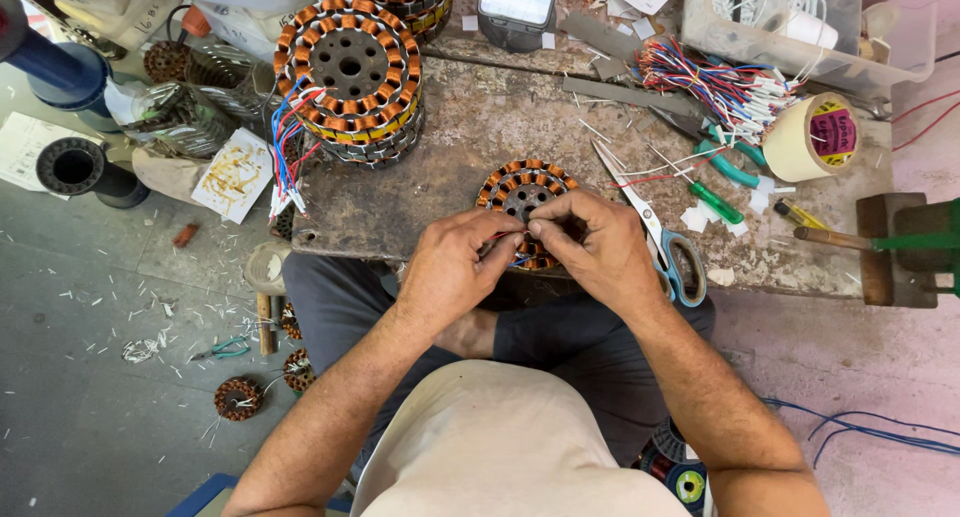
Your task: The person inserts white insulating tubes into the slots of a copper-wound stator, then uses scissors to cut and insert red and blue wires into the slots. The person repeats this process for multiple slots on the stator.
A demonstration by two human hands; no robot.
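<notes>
Lying flat at the near edge of the worn tabletop (450,127), a round stator (522,191) ringed with copper-wound coils sits right under our hands. Our left hand (452,269) and right hand (590,245) meet over its near rim, fingertips pinched together on what look like thin red and blue wires there, though the wires are too fine and too covered for us to tell exactly which strand each hand grips. Just right of the right hand we see scissors with blue handles (660,242), blades pointing away from us, and beyond them a green-handled screwdriver (712,199). Farther right stand a roll of cream tape (812,137) and a bundle of red, blue and white wires (715,87). To the left of the stator, well apart from it, a stack of similar wound stators (350,82) rises from the tabletop, with loose coloured leads hanging off its side. On the grey floor (90,377) below lie small wound cores (238,398), wire clippings and green-handled pliers (225,349).
</notes>
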